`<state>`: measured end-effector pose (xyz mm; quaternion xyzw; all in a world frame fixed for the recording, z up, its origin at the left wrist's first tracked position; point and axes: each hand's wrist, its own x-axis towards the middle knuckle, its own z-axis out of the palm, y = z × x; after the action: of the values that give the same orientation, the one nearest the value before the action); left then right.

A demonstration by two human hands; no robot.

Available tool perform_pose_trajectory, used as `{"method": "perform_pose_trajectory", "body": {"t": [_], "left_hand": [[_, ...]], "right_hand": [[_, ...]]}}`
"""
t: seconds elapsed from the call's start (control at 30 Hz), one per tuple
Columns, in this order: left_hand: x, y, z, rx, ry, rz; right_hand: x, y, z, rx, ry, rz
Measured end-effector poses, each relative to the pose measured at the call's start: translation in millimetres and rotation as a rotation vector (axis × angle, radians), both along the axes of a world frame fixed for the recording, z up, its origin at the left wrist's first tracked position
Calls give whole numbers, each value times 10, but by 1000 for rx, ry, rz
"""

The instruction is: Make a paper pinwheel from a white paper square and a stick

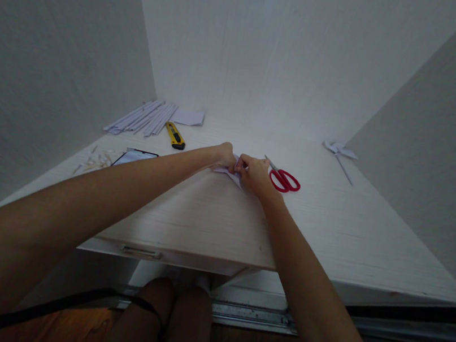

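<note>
— Folding, by the look of it: the left hand point(225, 154) and right hand point(253, 173) both pinch a small white folded paper piece point(228, 172) flat on the pale wooden desk point(212, 220), fingers closed on its edges.

— Next?

— Probably pressing the crease sharp. The red-handled scissors point(284, 180) lie just beside the right hand.

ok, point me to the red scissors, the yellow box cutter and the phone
red scissors point(285, 180): head view, on the red handle loops.
yellow box cutter point(175, 135): head view, middle of its yellow body.
phone point(134, 157): head view, on its lit screen.
</note>
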<state>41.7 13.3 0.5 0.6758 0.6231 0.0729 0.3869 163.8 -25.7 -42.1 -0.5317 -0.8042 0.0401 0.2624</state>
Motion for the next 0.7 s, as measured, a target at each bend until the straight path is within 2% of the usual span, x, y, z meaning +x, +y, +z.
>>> {"method": "perform_pose_trajectory", "body": {"t": [0.13,0.3,0.43,0.7], "left_hand": [[9,0,-11,120,153,-31],[16,-17,44,136,260,-74],[-12,7,43,170,220,-70],[-105,85,-75,192,-1,-53]], "right_hand": [[5,17,-14,-2,-5,0],[24,16,-39,19,40,30],[58,0,-32,44,86,57],[98,-60,79,-13,83,82]]}}
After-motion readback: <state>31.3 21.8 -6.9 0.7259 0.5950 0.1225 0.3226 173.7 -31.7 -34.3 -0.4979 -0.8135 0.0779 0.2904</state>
